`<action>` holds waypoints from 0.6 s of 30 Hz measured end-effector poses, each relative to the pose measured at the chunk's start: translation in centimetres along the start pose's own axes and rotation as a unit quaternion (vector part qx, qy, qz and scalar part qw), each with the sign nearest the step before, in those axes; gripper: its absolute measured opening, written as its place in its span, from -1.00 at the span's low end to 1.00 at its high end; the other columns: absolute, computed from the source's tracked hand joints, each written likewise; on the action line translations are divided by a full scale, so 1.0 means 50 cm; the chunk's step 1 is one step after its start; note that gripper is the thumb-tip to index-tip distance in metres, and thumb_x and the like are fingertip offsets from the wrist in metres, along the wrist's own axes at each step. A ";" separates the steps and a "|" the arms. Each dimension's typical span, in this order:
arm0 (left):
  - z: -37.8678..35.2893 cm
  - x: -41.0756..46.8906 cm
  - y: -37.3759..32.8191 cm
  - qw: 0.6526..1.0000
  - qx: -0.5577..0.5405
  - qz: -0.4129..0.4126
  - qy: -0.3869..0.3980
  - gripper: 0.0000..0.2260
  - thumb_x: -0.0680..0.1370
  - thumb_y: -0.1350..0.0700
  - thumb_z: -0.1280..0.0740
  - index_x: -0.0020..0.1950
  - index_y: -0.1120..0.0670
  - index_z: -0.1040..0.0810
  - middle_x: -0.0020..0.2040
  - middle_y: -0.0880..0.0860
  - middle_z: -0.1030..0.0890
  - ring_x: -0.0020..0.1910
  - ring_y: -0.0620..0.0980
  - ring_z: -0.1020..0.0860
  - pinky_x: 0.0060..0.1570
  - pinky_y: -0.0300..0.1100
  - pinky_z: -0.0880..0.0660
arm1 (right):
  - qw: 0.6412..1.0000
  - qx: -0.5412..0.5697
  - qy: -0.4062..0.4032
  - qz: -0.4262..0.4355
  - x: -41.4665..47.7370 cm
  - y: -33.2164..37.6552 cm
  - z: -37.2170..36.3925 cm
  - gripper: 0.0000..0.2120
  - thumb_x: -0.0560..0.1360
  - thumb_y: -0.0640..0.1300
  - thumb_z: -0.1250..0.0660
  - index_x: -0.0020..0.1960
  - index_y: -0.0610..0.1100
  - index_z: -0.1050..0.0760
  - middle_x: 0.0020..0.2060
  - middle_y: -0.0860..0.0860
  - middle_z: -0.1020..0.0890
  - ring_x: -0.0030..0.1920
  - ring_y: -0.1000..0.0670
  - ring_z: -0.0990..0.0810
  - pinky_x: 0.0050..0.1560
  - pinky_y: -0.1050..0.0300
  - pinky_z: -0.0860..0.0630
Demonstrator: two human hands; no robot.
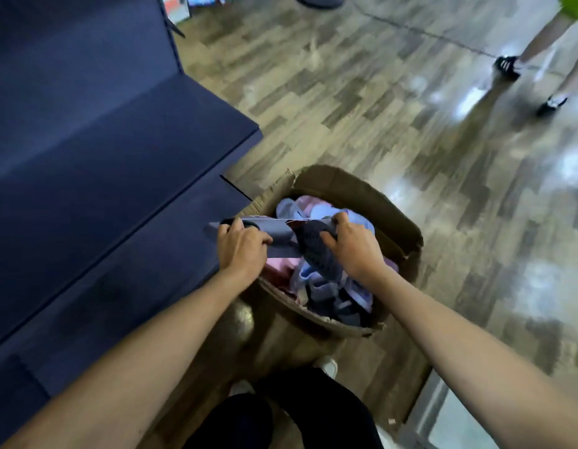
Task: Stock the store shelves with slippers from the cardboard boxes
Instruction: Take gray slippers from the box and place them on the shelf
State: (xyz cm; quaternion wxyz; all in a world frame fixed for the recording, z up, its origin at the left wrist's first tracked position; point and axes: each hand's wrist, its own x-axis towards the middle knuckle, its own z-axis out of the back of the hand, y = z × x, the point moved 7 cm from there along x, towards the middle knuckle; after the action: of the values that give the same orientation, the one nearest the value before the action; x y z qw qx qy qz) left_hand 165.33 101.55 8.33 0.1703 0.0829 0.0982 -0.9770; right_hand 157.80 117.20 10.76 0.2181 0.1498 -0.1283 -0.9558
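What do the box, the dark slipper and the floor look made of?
Box: brown corrugated cardboard, matte, with torn ragged edges.
Dark slipper: likely soft foam or rubber, matte, dotted with holes.
Floor: wood-patterned planks, glossy with light glare; possibly vinyl.

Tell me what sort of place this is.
Probably a shop aisle being restocked: dark blue display shelves on the left, an open cardboard box full of slippers on the wood-look floor, and a passer-by's legs beyond.
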 end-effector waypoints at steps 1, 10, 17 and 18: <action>0.031 -0.005 0.007 1.000 0.005 0.003 -0.015 -0.73 0.59 0.07 -0.17 0.21 -0.11 -0.56 0.15 -0.02 -0.60 0.22 0.06 -0.38 0.20 -0.05 -0.22 | 1.000 0.007 -0.009 0.016 0.005 0.028 0.028 -0.65 0.58 0.00 -0.16 0.20 -0.26 -0.32 0.03 -0.24 -0.60 0.04 -0.26 -0.56 -0.15 -0.01 -0.36; 0.267 -0.054 -0.051 0.996 0.000 0.003 -0.095 -0.32 0.33 -0.46 0.02 0.19 -0.11 -0.55 0.16 -0.07 -0.53 0.30 0.00 -0.27 0.14 -0.08 -0.12 | 0.986 0.125 -0.072 0.087 -0.018 0.177 0.247 -0.63 0.47 -0.07 -0.34 0.16 -0.26 -0.39 -0.04 -0.24 -0.63 0.03 -0.22 -0.58 -0.12 0.05 -0.36; 0.348 -0.117 -0.173 0.986 -0.114 0.029 -0.116 -0.23 0.21 -0.55 -0.12 0.32 -0.19 -0.38 0.29 -0.18 -0.41 0.42 -0.03 -0.11 0.27 -0.07 -0.05 | 0.970 0.233 -0.070 0.026 -0.033 0.137 0.375 -0.60 0.43 0.02 -0.34 0.15 -0.20 -0.40 0.07 -0.20 -0.60 0.14 -0.18 -0.55 -0.03 0.12 -0.42; 0.362 -0.121 -0.186 0.981 -0.131 0.057 -0.132 -0.35 0.28 -0.47 -0.21 0.27 -0.18 -0.41 0.26 -0.18 -0.44 0.40 -0.05 -0.14 0.28 -0.07 -0.08 | 0.970 0.232 -0.063 0.030 -0.033 0.139 0.380 -0.59 0.42 0.03 -0.35 0.15 -0.20 -0.40 0.08 -0.20 -0.60 0.15 -0.17 -0.54 0.01 0.10 -0.44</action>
State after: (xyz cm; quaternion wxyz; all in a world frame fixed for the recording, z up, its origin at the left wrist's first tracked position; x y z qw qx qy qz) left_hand 165.37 108.07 28.54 0.2470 -0.0644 0.1974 -0.9465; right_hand 155.32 115.30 30.82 0.1973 0.1322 -0.3648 -0.9003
